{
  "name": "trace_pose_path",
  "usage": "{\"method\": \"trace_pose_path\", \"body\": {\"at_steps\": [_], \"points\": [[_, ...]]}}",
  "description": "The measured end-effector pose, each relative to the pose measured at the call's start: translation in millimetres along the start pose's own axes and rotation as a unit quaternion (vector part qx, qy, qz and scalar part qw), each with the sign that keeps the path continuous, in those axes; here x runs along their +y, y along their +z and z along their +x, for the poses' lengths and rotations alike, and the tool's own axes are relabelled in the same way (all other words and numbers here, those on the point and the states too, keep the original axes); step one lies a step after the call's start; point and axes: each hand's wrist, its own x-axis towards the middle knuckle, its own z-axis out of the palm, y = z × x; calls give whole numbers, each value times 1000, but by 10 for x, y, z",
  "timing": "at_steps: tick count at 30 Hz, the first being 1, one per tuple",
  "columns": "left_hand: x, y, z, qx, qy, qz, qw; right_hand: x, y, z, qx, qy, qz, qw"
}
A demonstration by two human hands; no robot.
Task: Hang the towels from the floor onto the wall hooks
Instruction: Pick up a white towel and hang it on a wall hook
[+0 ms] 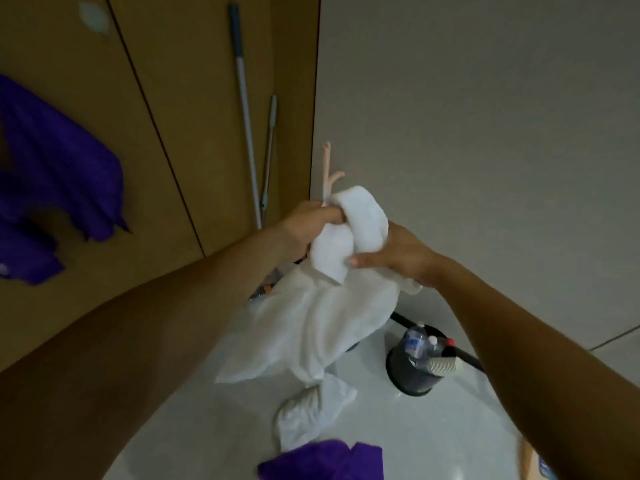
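A white towel [318, 323] is held up in front of the wall, its top bunched at a pinkish wall hook [329, 168]. My left hand [304, 230] grips the bunched top from the left, fingers tucked into the cloth. My right hand [398, 254] grips the same bunch from the right, thumb pressed on the fold. The rest of the towel hangs down toward the floor. A purple towel [59, 178] hangs on the brown wall at the left. Another purple towel [322, 459] lies on the floor at the bottom, beside a white cloth [311, 410].
Two mop handles [247, 116] lean in the corner of the brown panelled wall. A dark bin [412, 372] with plastic bottles and a brush stands on the pale floor at the right, with a black hose behind it. A round white fitting [92, 14] sits high on the wall.
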Motion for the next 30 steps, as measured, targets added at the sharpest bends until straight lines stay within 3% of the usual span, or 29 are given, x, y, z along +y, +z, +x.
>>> {"method": "trace_pose_path", "body": {"at_steps": [3,7,9,12,15,19,21,25,30], "points": [[414,43,-223,23,47,-8,999,-401,157,-15,-5,-38,24,999],[726,-235,-554,-8,114,-75,991,-896,149,-28,68,-40,147,986],[729,-388,-716,-60,112,-27,992,-1167,53,-80,47,-49,227,971],[579,-508,-890,-119,31,96,988,-1611,-84,-161,-17,-82,253,964],[475,-440,-1011,-76,-20,141,987,-1946,-229,-199,-12,-90,240,967],[564,-322,-1114,-13,-8,101,995,-1924,-378,-161,39,-58,270,960],[666,-307,-1111,34,14,26,999,-1771,-365,-143,2,-61,287,956],[860,-227,-1022,108,39,-124,986,-1431,-169,-144,-55,-4,210,976],[885,-166,-1030,75,3,-88,993,-1227,28,-207,-129,-11,146,981]]}}
